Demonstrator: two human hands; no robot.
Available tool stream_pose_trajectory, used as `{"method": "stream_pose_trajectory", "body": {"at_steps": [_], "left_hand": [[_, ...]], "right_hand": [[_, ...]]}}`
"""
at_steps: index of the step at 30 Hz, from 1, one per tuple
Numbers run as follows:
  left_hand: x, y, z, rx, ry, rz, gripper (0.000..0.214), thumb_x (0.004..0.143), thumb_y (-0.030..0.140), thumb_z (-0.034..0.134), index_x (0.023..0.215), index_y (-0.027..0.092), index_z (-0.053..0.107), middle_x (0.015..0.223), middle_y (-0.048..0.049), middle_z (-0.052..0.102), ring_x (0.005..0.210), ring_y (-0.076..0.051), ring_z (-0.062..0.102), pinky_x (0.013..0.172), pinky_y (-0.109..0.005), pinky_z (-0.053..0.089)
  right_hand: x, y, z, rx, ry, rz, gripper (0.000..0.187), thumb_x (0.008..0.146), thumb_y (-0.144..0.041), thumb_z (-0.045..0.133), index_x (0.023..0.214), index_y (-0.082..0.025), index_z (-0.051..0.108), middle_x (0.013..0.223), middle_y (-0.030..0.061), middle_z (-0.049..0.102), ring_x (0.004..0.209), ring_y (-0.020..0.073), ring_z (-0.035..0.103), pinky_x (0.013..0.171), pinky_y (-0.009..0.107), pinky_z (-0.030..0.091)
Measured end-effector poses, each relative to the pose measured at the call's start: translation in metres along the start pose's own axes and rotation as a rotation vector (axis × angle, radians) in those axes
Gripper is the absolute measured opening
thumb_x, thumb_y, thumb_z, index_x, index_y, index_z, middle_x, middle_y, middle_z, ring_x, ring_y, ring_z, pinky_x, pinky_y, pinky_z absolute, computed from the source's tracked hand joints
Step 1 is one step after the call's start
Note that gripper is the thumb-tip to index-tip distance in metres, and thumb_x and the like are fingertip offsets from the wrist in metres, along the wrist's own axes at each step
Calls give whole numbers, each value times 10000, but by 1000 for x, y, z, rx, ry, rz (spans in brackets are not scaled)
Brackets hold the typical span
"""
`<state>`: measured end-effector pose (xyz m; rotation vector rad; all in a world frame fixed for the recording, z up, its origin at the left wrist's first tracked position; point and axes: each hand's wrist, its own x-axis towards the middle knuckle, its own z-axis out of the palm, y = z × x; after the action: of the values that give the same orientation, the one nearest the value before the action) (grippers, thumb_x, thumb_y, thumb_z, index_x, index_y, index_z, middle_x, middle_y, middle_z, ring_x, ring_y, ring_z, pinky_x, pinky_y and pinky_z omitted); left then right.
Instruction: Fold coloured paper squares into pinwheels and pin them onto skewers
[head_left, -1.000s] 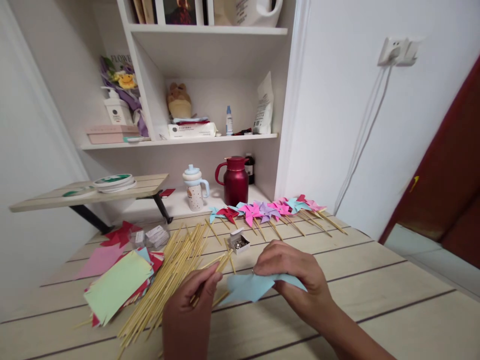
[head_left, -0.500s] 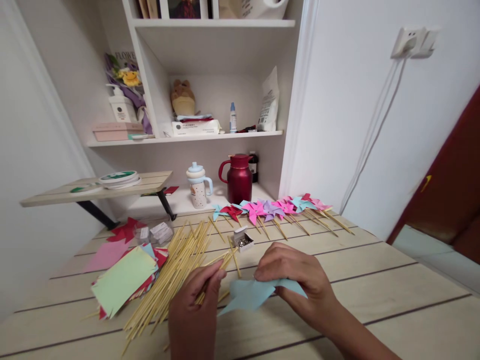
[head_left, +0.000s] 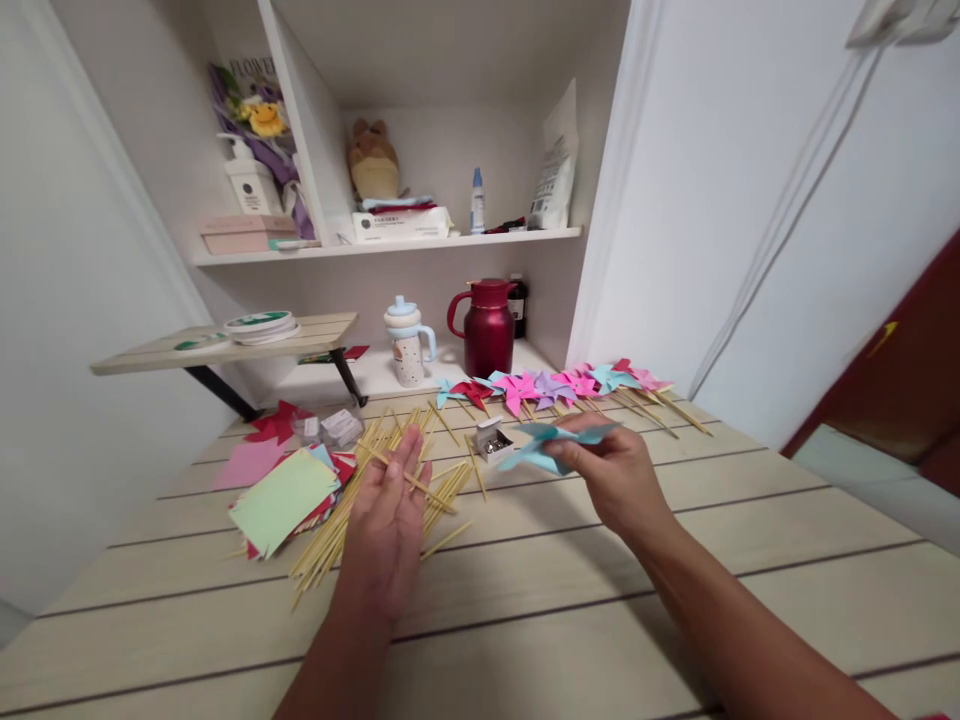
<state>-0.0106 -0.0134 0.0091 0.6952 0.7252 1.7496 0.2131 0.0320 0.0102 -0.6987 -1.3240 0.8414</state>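
My right hand point(head_left: 611, 470) pinches a light blue paper pinwheel head point(head_left: 551, 443) and holds it above the wooden table point(head_left: 675, 560), close to a small open box of pins point(head_left: 491, 442). My left hand point(head_left: 390, 520) is stretched out with fingers apart over a loose pile of bamboo sticks point(head_left: 360, 500); one stick point(head_left: 409, 480) crosses its fingers, and it grips nothing. A stack of coloured paper squares point(head_left: 281, 495) lies to the left of the sticks.
A row of finished pinwheels point(head_left: 559, 385) lies along the table's far edge. Behind it stand a red jug point(head_left: 487, 328) and a spotted cup with a blue lid point(head_left: 409, 345). White shelves point(head_left: 390, 245) hold bottles and boxes. A small side table point(head_left: 225, 345) is at left.
My right hand has lifted the blue pinwheel head up and away, toward the pin box. My left hand has let go of the sticks and opened. The camera has tilted down.
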Motion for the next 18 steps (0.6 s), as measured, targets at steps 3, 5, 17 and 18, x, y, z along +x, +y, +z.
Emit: {"method": "stream_pose_trajectory", "body": {"at_steps": [3, 5, 17, 18], "left_hand": [[-23, -1, -7, 269, -261, 26, 110, 924, 280, 565, 826, 231, 578, 1458, -31, 522, 1427, -197, 343, 1192, -438, 215], [-40, 2, -18, 655, -530, 3, 168, 933, 290, 543, 782, 230, 584, 1440, -44, 541, 1470, -216, 243, 1197, -488, 159], [-53, 15, -98, 1834, -831, 647, 287, 857, 195, 609, 1007, 414, 720, 1484, 39, 485, 1439, -272, 299, 1136, -528, 259], [-52, 13, -102, 1856, -759, 659, 290, 846, 192, 616, 1041, 381, 717, 1446, -6, 531, 1407, -291, 351, 1114, -544, 287]], "right_hand": [[6, 4, -1, 70, 77, 46, 112, 680, -209, 813, 677, -214, 700, 623, -37, 631, 595, 123, 568, 549, 249, 442], [9, 6, -2, 90, 112, 55, 129, 669, -225, 818, 689, -215, 691, 633, -42, 641, 602, 122, 570, 571, 254, 447], [8, 3, -1, 172, 125, 90, 158, 626, -228, 840, 695, -223, 698, 683, -33, 689, 649, 143, 607, 630, 282, 473], [9, 3, -2, 174, 120, 94, 157, 628, -230, 842, 696, -224, 700, 679, -34, 688, 647, 142, 606, 628, 279, 470]]}}
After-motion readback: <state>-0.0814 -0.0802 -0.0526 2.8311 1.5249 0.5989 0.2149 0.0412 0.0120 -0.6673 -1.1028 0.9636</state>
